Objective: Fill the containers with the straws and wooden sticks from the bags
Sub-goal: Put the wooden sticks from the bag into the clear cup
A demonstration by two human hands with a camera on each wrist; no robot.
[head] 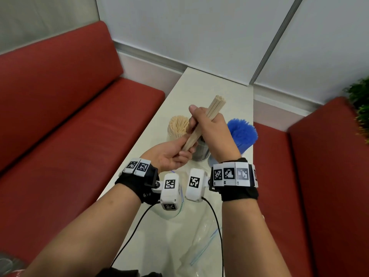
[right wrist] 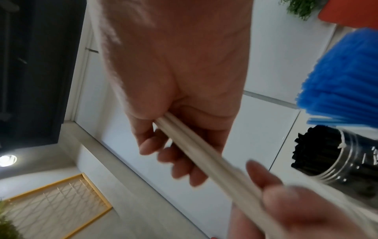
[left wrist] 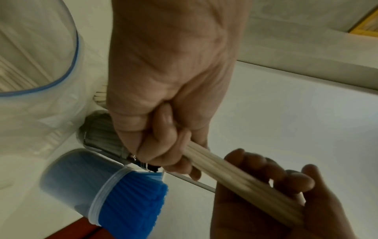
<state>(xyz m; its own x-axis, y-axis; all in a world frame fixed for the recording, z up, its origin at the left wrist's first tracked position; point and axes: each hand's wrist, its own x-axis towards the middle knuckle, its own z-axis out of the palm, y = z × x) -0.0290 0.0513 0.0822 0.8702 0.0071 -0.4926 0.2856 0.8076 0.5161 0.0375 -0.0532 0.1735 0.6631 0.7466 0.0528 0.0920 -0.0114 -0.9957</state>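
A bundle of wooden sticks [head: 215, 105] [left wrist: 225, 168] [right wrist: 204, 153] is held slanted above the white table [head: 199, 86]. My right hand [head: 201, 124] [right wrist: 174, 145] grips its middle in a fist, and the upper ends stick out past it. My left hand [head: 182, 151] [left wrist: 169, 142] curls round the lower end. Directly beneath stand three containers: one packed with beige straws [head: 178, 126], a clear jar of black straws [head: 201, 153] [right wrist: 327, 155], and one full of blue straws [head: 242, 134] [left wrist: 122, 198] [right wrist: 343, 80].
Clear zip bags [head: 199, 242] [left wrist: 40, 64] lie crumpled on the near part of the table under my wrists. Red benches [head: 69, 116] run along both sides of the narrow table. A green plant [head: 359, 108] stands at the far right.
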